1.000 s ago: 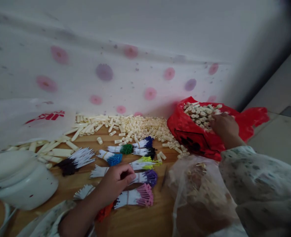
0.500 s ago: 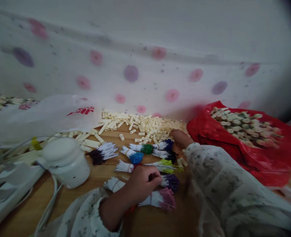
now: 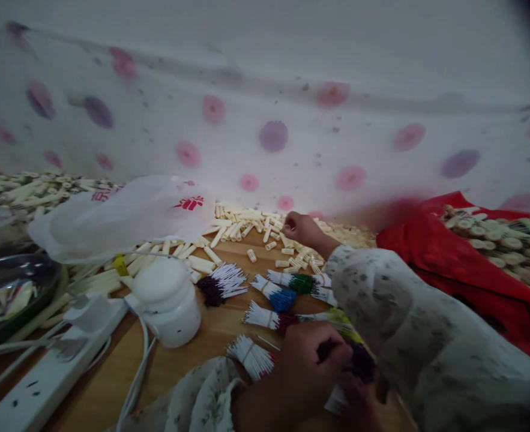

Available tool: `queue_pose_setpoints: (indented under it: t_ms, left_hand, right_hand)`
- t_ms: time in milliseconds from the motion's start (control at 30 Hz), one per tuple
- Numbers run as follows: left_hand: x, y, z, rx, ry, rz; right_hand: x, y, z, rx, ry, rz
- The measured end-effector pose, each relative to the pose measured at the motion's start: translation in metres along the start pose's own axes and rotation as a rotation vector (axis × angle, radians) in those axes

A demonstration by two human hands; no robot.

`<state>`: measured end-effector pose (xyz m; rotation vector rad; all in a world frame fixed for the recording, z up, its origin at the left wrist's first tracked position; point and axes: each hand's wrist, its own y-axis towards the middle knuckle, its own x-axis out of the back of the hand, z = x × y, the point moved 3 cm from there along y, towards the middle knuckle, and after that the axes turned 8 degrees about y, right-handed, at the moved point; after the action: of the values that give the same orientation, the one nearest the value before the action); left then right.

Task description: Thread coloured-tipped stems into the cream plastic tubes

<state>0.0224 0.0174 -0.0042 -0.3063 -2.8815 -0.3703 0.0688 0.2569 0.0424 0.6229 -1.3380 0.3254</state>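
My right hand (image 3: 304, 231) reaches over the pile of small cream plastic pieces (image 3: 346, 234), with its fingers curled together. Whatever it may hold does not show. Nearer to me, my left hand (image 3: 315, 363) is closed in a pinch above the bundles; I cannot make out what is in it. Bundles of thin white sticks with coloured tips lie about it: a blue-tipped bundle (image 3: 276, 294), a green-tipped bundle (image 3: 298, 282), a dark purple-tipped bundle (image 3: 222, 283) and a red-tipped bundle (image 3: 251, 355). My left hand and right sleeve partly cover other bundles.
A white lidded jar (image 3: 168, 303) stands left of the bundles, beside a power strip (image 3: 51, 372) with cables. Behind it lies a white plastic bag (image 3: 125, 219) on cream sticks. At right, a red bag (image 3: 431, 252) holds many cream pieces. A flower-patterned sheet (image 3: 237, 150) covers the wall.
The view has turned left, so things sit farther right. My right hand has moved leftward along the pile, away from the red bag. My left hand stays closed over the bundles.
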Motion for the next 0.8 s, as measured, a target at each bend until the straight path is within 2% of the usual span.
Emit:
queue_pose_setpoints:
  t_ms: [100,167,300,433,533,600,700,767,800]
  left_hand:
    - [0.006,-0.002,0.003,0.059,0.026,-0.162]
    - [0.01,-0.004,0.006,0.101,0.07,-0.24]
    - [0.016,-0.002,0.009,0.144,0.074,-0.298]
    - [0.017,0.002,0.013,0.261,0.013,-0.28]
    - [0.017,0.002,0.015,0.244,0.031,-0.264]
    - [0.021,0.001,0.014,0.17,0.058,-0.336]
    - [0.035,-0.001,0.008,-0.012,0.111,-0.637]
    - [0.047,-0.003,0.002,-0.122,0.186,-0.873]
    - [0.051,-0.002,0.0,-0.168,0.231,-0.935]
  right_hand:
    - [-0.033,0.04,0.047,0.075,0.006,0.065]
    - [-0.054,0.059,0.066,0.105,-0.006,0.119]
    - [-0.084,0.078,0.083,0.138,-0.006,0.198]
    - [-0.09,0.08,0.089,0.163,0.059,0.21]
    - [-0.069,0.074,0.088,0.175,0.154,0.147]
    - [-0.041,0.064,0.085,0.167,0.238,0.058]
    - [0.008,0.032,0.076,0.131,0.369,-0.066]
    - [0.034,-0.004,0.07,0.112,0.469,-0.092]
    - [0.044,-0.025,0.069,0.105,0.553,-0.094]
